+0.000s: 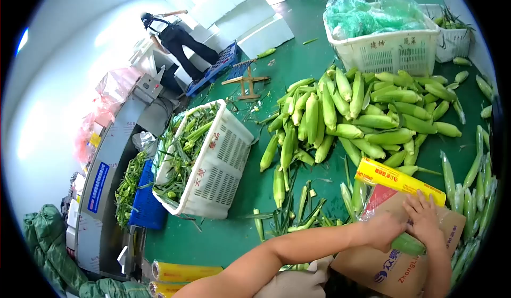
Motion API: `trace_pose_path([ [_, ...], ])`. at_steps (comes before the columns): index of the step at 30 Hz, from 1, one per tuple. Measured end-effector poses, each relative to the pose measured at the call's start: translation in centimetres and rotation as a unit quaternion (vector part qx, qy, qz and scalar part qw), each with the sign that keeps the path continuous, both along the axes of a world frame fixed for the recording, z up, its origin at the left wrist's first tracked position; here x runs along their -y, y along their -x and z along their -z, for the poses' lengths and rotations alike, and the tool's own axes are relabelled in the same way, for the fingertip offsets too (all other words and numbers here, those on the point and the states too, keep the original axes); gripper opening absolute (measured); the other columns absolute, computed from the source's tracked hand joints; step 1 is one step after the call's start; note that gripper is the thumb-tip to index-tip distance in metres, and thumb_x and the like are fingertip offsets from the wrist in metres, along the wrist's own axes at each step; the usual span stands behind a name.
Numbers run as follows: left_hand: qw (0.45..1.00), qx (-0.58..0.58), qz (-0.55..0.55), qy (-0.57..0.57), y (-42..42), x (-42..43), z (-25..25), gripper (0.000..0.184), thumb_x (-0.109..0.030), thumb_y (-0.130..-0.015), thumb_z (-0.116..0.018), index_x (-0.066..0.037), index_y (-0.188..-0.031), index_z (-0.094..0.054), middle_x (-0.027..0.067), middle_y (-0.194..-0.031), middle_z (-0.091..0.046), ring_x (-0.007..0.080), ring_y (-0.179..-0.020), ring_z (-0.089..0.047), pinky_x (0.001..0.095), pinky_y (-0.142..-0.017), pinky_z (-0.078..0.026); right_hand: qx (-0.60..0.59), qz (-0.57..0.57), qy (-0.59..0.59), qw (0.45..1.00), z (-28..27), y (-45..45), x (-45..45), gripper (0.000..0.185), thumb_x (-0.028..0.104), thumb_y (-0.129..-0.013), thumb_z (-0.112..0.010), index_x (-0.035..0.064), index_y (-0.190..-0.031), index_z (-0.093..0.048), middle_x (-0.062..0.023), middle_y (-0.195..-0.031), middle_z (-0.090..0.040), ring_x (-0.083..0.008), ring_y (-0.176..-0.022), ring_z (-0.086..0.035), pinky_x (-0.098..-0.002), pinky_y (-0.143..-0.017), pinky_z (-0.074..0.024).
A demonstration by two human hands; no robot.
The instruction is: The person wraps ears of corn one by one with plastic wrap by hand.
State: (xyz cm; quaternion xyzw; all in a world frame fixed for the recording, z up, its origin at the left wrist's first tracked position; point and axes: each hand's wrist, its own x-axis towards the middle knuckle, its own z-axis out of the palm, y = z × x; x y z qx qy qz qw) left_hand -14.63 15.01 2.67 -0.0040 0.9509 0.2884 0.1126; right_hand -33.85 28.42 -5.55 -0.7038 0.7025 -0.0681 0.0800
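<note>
A cardboard box (367, 268) with printed lettering lies in front of me, and a yellow box of cling film (399, 181) rests along its far edge. Over the cardboard, my left hand (380, 230) is closed, its fingers curled at the end of a green ear of corn (409, 244); the exact grip is partly hidden. Beside it, my right hand (422, 217) has its fingers spread flat near the cling film box, thumb close to my left fingers. A large heap of corn in husks (367, 112) lies beyond the boxes.
Film-wrapped ears (474, 207) lie at the right. A white crate (218, 165) of husks and a blue crate (149, 202) stand left. Another white crate (383, 50) holds green plastic. Yellow rolls (186, 272) lie near my arm. A person (178, 42) stands by a blue pallet (218, 66).
</note>
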Motion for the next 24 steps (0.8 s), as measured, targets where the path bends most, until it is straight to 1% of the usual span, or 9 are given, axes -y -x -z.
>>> trace_pose_path([
  [5,0.981,-0.074,0.066,-0.167,-0.3,0.2,0.4,0.070,-0.033,-0.063,-0.085,-0.008,-0.126,-0.066,0.0240,-0.110,-0.070,0.0397,-0.099,-0.068,0.0513,-0.088,-0.053,0.028,0.009,-0.027,0.999,-1.9,-1.1,0.3,0.075,0.050,-0.080,-0.077,0.0200,-0.146,-0.057,-0.0014,-0.161,-0.042,-0.0322,-0.155,-0.023,-0.0603,-0.126,-0.0090],
  [8,0.960,0.129,0.245,-0.051,-1.4,-2.2,-3.5,0.066,-0.044,-0.071,-0.081,-0.009,-0.125,-0.071,0.0214,-0.116,-0.071,0.0371,-0.114,-0.064,0.0505,-0.099,-0.048,0.062,0.017,-0.080,0.995,-3.0,-1.2,0.9,0.076,0.055,-0.086,-0.069,0.0198,-0.151,-0.051,-0.0006,-0.164,-0.039,-0.0301,-0.157,-0.021,-0.0598,-0.127,-0.0063],
  [11,0.850,0.318,0.320,-0.273,-9.0,-8.0,5.2,0.057,-0.044,-0.076,-0.076,-0.003,-0.116,-0.071,0.0211,-0.115,-0.071,0.0356,-0.112,-0.064,0.0474,-0.097,-0.048,0.054,0.018,-0.085,0.995,-3.6,-1.3,0.7,0.076,0.055,-0.089,-0.064,0.0193,-0.153,-0.048,-0.0001,-0.165,-0.038,-0.0300,-0.157,-0.021,-0.0595,-0.127,-0.0059],
  [12,0.773,0.382,0.233,-0.451,-11.3,-8.2,7.5,0.059,-0.045,-0.078,-0.076,-0.001,-0.117,-0.069,0.0192,-0.114,-0.071,0.0331,-0.109,-0.064,0.0455,-0.097,-0.048,0.035,0.026,-0.058,0.997,-3.3,-1.4,0.5,0.075,0.054,-0.090,-0.064,0.0179,-0.153,-0.048,-0.0020,-0.164,-0.039,-0.0306,-0.155,-0.024,-0.0615,-0.125,-0.0103],
  [15,0.767,0.428,0.188,-0.440,-11.0,-6.1,5.2,0.060,-0.044,-0.081,-0.077,0.000,-0.120,-0.066,0.0173,-0.117,-0.066,0.0280,-0.111,-0.061,0.0409,-0.099,-0.047,-0.134,0.017,-0.044,0.990,-3.4,-6.2,-1.7,0.077,0.056,-0.090,-0.064,0.0117,-0.151,-0.049,-0.0122,-0.157,-0.045,-0.0346,-0.146,-0.040,-0.0595,-0.120,-0.0291],
  [17,0.795,0.401,0.189,-0.415,-11.3,-5.7,4.9,0.058,-0.043,-0.086,-0.073,-0.002,-0.125,-0.063,0.0171,-0.122,-0.063,0.0267,-0.116,-0.058,0.0392,-0.100,-0.045,0.238,0.002,-0.228,0.944,-12.1,-10.7,-4.4,0.080,0.056,-0.089,-0.067,0.0072,-0.149,-0.047,-0.0193,-0.147,-0.054,-0.0360,-0.135,-0.052,-0.0517,-0.110,-0.0434],
  [19,0.796,0.378,0.131,-0.454,-11.6,-3.8,5.5,0.054,-0.040,-0.092,-0.067,-0.003,-0.130,-0.059,0.0166,-0.127,-0.061,0.0259,-0.118,-0.056,0.0384,-0.102,-0.044,0.360,-0.085,-0.374,0.850,-14.8,-12.8,-6.7,0.079,0.049,-0.088,-0.072,0.0072,-0.149,-0.045,-0.0217,-0.139,-0.060,-0.0374,-0.127,-0.059,-0.0460,-0.103,-0.0493],
  [22,0.753,0.399,0.066,-0.519,-11.0,-0.9,4.1,0.053,-0.036,-0.103,-0.055,-0.003,-0.144,-0.049,0.0144,-0.135,-0.058,0.0230,-0.125,-0.053,0.0386,-0.108,-0.042,0.502,0.000,-0.319,0.804,-7.4,-15.3,-10.2,0.076,0.039,-0.087,-0.076,0.0084,-0.148,-0.043,-0.0220,-0.134,-0.062,-0.0373,-0.123,-0.062,-0.0463,-0.099,-0.0513],
  [24,0.850,0.298,0.036,-0.432,-9.2,2.0,0.5,0.059,-0.031,-0.098,-0.069,0.000,-0.144,-0.051,0.0149,-0.137,-0.062,0.0236,-0.122,-0.060,0.0381,-0.104,-0.049,0.550,0.081,-0.236,0.797,-5.8,-15.5,-11.1,0.073,0.029,-0.086,-0.077,0.0084,-0.147,-0.043,-0.0203,-0.132,-0.063,-0.0347,-0.120,-0.063,-0.0433,-0.101,-0.0507],
])
